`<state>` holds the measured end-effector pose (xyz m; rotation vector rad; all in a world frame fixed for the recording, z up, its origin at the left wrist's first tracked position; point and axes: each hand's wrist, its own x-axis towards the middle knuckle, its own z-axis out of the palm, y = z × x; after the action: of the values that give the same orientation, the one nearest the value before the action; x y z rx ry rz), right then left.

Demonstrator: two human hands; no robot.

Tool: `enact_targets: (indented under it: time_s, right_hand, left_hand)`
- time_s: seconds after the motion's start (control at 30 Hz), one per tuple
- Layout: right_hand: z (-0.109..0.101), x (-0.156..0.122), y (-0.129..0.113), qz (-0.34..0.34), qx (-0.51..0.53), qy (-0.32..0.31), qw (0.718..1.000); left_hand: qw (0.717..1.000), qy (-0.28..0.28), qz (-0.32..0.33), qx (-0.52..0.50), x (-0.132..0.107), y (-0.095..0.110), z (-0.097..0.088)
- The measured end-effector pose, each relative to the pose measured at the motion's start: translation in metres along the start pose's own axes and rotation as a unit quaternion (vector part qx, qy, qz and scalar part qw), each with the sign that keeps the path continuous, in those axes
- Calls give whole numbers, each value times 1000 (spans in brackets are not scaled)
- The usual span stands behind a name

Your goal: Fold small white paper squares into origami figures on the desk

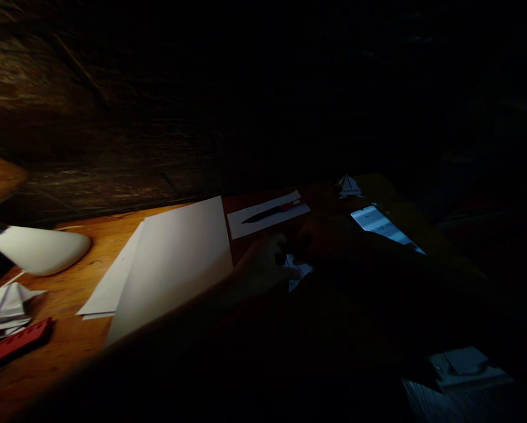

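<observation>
The scene is very dark. My left hand (pixel 263 264) reaches in from the lower left, its arm in shadow. Its curled fingers press on a small folded piece of white paper (pixel 299 273) on the wooden table (pixel 91 241). My right hand (pixel 329 238) lies just to the right of that paper, barely visible in the dark, and its fingers cannot be made out. Just left of my left hand lie large white sheets (pixel 175 258), stacked and slightly fanned.
A white lamp head (pixel 38 249) shines at the left edge. A red-handled knife (pixel 274 212) lies on a paper strip behind the hands. A lit phone (pixel 380 226) and a folded paper figure (pixel 348 186) sit at right. Folded paper (pixel 5 302) and a red object (pixel 14 343) lie at left.
</observation>
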<state>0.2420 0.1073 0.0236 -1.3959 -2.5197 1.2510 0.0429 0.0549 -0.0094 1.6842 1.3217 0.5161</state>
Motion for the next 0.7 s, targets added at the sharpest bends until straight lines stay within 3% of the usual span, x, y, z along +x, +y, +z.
enact_targets:
  time_s: [0.2, 0.43, 0.63, 0.7]
  right_hand:
    - [-3, -5, -9, 2, 24, -18, 1000]
    - [3, -15, -11, -32, 25, 39, 998]
    - [-2, -26, 12, -34, 121, 203, 971]
    - [-4, -34, 16, -40, 129, 232, 963]
  left_hand:
    - [999, 14, -25, -42, -3, 2, 2]
    - [994, -10, -32, -100, -8, 9, -4]
    - [985, 0, -34, -167, -10, 14, -12]
    - [984, 0, -39, -174, -9, 14, -14]
